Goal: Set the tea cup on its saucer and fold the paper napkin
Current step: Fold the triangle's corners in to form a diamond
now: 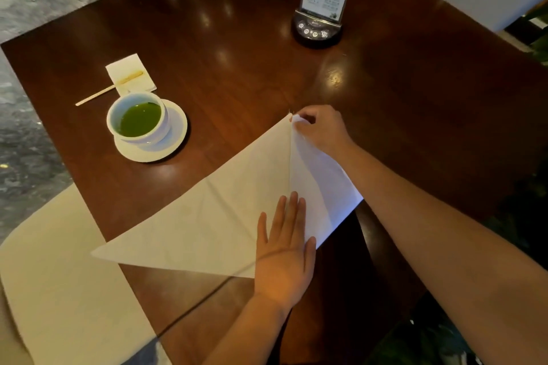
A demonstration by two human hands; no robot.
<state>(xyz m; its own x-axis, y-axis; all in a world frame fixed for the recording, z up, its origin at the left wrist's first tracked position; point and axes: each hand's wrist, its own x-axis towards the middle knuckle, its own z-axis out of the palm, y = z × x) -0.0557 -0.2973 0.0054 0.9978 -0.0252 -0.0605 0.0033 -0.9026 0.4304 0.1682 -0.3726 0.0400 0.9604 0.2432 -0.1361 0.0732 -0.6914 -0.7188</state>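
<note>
The left hand lies flat with straight fingers on the paper napkin, pressing it to the table near the edge closest to the person, just beside a crease that runs up to the far tip. The right hand pinches a corner of the napkin at that far tip, where a flap from the right side is brought over to meet the point. The hands are well apart, one at each end of the crease. The fold appears to be the step in hand, and doing it well probably means lining the pinched corner up exactly with the tip before letting go, holding the flat palm steady so the sheet does not slide, then running fingers along the new edge to sharpen it. The left point of the napkin hangs past the table edge, so a tug could shift it. The tea cup, holding green liquid, already stands on its saucer, well to the left.
</note>
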